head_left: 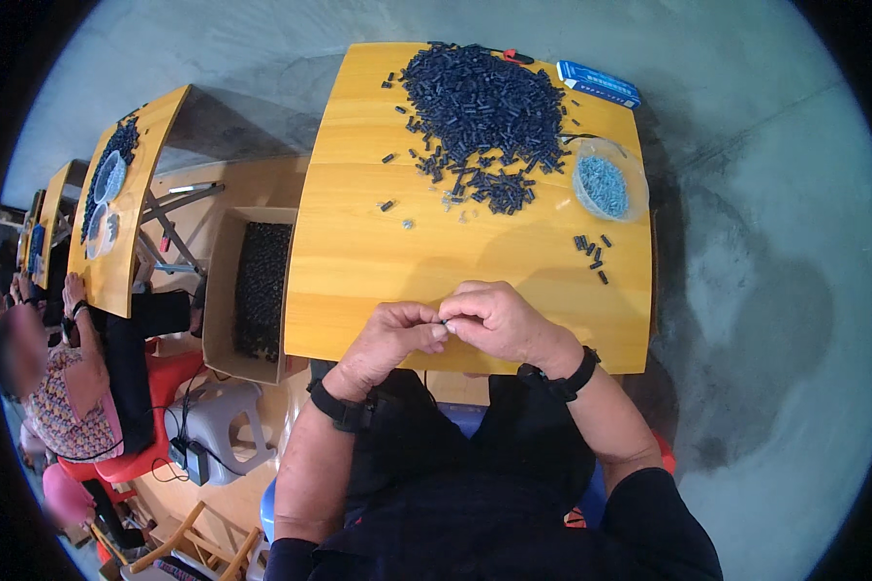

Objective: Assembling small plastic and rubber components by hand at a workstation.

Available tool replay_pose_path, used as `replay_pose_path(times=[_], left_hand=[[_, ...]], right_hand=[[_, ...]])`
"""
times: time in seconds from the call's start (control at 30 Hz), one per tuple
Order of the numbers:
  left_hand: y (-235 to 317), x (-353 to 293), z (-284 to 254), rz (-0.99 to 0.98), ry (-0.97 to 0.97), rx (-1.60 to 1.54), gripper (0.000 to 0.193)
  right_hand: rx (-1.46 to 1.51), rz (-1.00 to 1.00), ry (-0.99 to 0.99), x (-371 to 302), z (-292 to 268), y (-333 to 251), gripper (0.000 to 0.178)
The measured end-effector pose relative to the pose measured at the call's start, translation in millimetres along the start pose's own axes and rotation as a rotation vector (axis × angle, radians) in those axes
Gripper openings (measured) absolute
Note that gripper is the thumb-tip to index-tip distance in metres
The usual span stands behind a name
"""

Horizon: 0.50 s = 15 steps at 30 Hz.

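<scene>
My left hand (pixel 397 334) and my right hand (pixel 494 318) meet above the near edge of the yellow table (pixel 358 242). The fingertips of both pinch a tiny dark piece (pixel 444 324), mostly hidden by the fingers; it cannot be told exactly what it is. Farther back lies a big heap of short black cylinders (pixel 484 102), with several strays around its near side. Right of the hands, a few more black cylinders (pixel 593 254) lie loose. A clear plastic bowl (pixel 638 184) at the right edge holds many small light-blue, screw-like pieces (pixel 603 186).
A blue and white box (pixel 599 83) and a red-and-black tool (pixel 515 56) lie at the far edge. Left of the table stands an open carton (pixel 221 290) full of dark pieces. Another person (pixel 77 397) sits at a neighbouring table (pixel 150 174), near a grey stool (pixel 225 426).
</scene>
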<state>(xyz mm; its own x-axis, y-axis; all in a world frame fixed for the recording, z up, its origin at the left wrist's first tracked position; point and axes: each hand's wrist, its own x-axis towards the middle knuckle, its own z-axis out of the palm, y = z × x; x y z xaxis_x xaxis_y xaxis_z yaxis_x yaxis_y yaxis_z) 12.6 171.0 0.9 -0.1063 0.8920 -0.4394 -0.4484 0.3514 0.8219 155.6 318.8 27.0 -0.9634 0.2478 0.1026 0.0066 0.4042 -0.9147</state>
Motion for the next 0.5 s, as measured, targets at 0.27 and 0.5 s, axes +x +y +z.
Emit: replay_pose_path(times=[0.27,0.5], left_hand=[[-20,8,-6,0.06,0.071,0.046,0.011],[-38,16,7,0.202,0.333,0.157,0.008]], right_hand=[[-0.059,0.051,-0.014,4,-19,21,0.009],[-0.928,-0.096,0.29,32,-67,58,0.022]])
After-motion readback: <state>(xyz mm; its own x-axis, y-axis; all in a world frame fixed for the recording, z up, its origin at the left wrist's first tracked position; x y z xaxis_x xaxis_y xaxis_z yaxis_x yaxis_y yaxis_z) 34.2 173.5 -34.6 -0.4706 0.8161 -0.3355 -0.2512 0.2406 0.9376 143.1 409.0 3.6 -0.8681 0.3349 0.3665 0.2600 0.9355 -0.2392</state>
